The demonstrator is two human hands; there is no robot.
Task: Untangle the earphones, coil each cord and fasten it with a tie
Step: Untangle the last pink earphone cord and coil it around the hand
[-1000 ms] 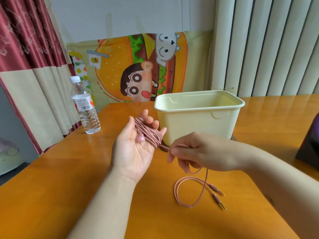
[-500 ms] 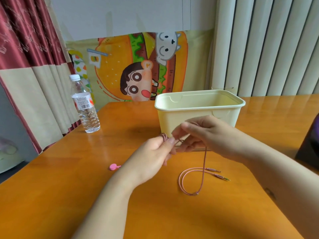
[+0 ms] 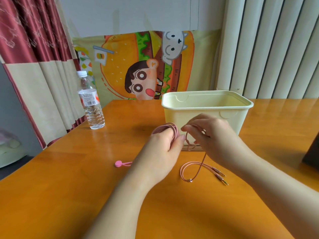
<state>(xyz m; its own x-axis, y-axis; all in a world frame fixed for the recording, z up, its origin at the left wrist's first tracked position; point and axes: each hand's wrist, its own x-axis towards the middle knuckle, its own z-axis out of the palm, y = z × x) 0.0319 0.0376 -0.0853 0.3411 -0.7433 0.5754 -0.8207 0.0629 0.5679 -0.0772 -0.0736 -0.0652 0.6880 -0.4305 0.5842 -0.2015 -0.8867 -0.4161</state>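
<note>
A pink cord point(image 3: 165, 129) is wound in several loops around the fingers of my left hand point(image 3: 162, 152), which is turned palm down and grips the coil. My right hand point(image 3: 212, 135) pinches the free strand just right of the coil, in front of the cream box. From there the loose tail point(image 3: 193, 169) hangs down to the table and ends in a loop with two gold-tipped plugs point(image 3: 221, 177). A pink silicone tie point(image 3: 120, 164) lies on the table left of my left wrist, partly hidden by it.
A cream plastic box point(image 3: 207, 100) stands open just behind my hands. A water bottle point(image 3: 90, 104) stands at the table's left edge by a curtain. A dark object point(image 3: 311, 152) sits at the right edge. The orange wooden table point(image 3: 69, 187) stretches toward me.
My left hand turned from palm up to palm down with the coil on its fingers. My right hand rose and carried the strand around it. The tail on the table shortened; the pink tie came into view.
</note>
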